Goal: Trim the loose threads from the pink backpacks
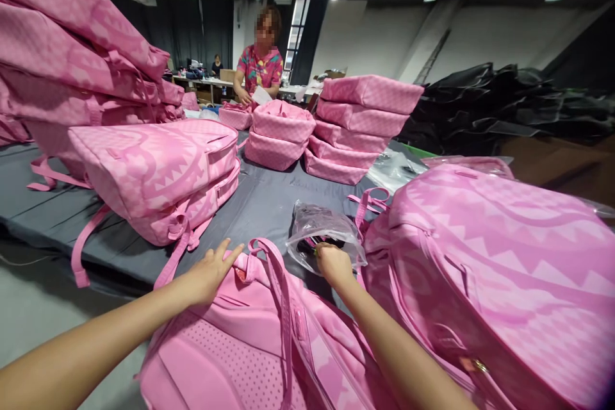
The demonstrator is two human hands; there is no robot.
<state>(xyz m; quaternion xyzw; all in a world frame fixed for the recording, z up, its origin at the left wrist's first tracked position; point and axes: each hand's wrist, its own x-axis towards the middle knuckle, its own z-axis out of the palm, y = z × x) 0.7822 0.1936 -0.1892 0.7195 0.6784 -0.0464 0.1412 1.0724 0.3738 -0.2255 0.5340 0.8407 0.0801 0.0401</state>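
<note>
A pink backpack (pixel 230 352) lies right in front of me, its dotted back panel facing up and a strap looped over it. My left hand (pixel 211 272) rests on its upper edge beside the top loop, fingers apart and holding nothing. At the mouth of a clear plastic bag (pixel 314 221) is my right hand (pixel 334 262), its fingers closed. Small dark and pink pieces show inside the bag. What my right fingertips grip is hidden at the bag's opening.
Another pink backpack (pixel 163 173) stands at the left, near a tall backpack pile (pixel 62 45). A large one (pixel 504 256) is close on my right. Stacked pink bags (pixel 360 128) stand farther back on the grey-covered table (pixel 264 195). A person (pixel 259 70) works beyond it.
</note>
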